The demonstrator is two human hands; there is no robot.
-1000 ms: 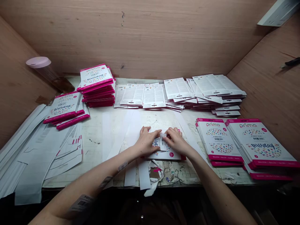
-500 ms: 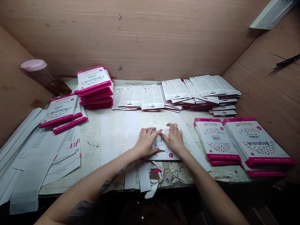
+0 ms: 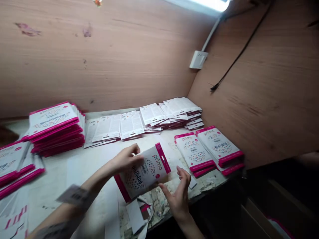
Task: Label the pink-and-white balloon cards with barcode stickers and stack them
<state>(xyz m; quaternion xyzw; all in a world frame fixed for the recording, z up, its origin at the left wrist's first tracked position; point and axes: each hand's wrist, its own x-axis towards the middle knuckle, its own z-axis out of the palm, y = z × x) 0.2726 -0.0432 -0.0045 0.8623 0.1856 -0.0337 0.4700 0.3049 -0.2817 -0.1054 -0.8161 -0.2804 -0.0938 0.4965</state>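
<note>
My left hand grips a white and magenta Prima birthday balloon pack by its edge, holding it tilted above the table. Just to the right, my right hand is open with its fingers apart and holds nothing. Its fingertips are near the pack's lower corner, and I cannot tell whether they touch it. The left hand covers part of the pack's front. A paper label with a barcode lies on my left forearm.
A tall stack of packs stands at the left, and two piles lie at the right. Printed white cards are spread along the back. Torn paper scraps lie at the front edge, with wooden panels behind and a dark drop beyond the table's right edge.
My view has swung sharply to the right and tilted. The pack has been lifted off the table in my left hand, and my right hand has let go and opened.
</note>
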